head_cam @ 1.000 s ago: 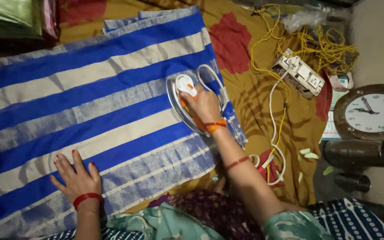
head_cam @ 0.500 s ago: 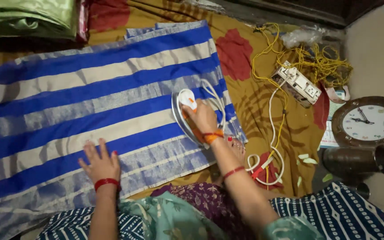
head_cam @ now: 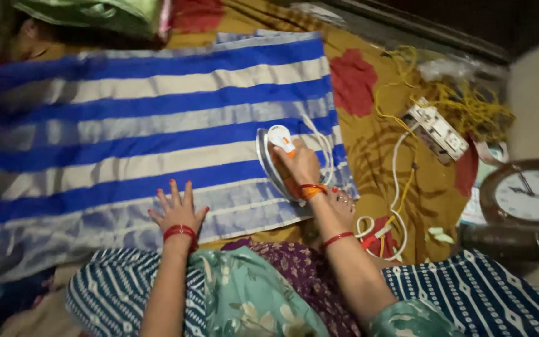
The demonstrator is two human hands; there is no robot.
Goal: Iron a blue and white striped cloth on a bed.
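Right hand [head_cam: 301,165] wrapped around the handle of the iron [head_cam: 276,159], iron soleplate down on the blue-and-white striped cloth [head_cam: 126,125], near its right edge. Left hand [head_cam: 179,209] flat, fingers spread, pressing the cloth's near edge, well left of the iron. Cloth lies spread on a yellow floral sheet [head_cam: 357,125]. White cord [head_cam: 394,187] loops right of the iron toward a power strip [head_cam: 437,131] with tangled yellow wire. Wall clock [head_cam: 525,193] lies at far right.
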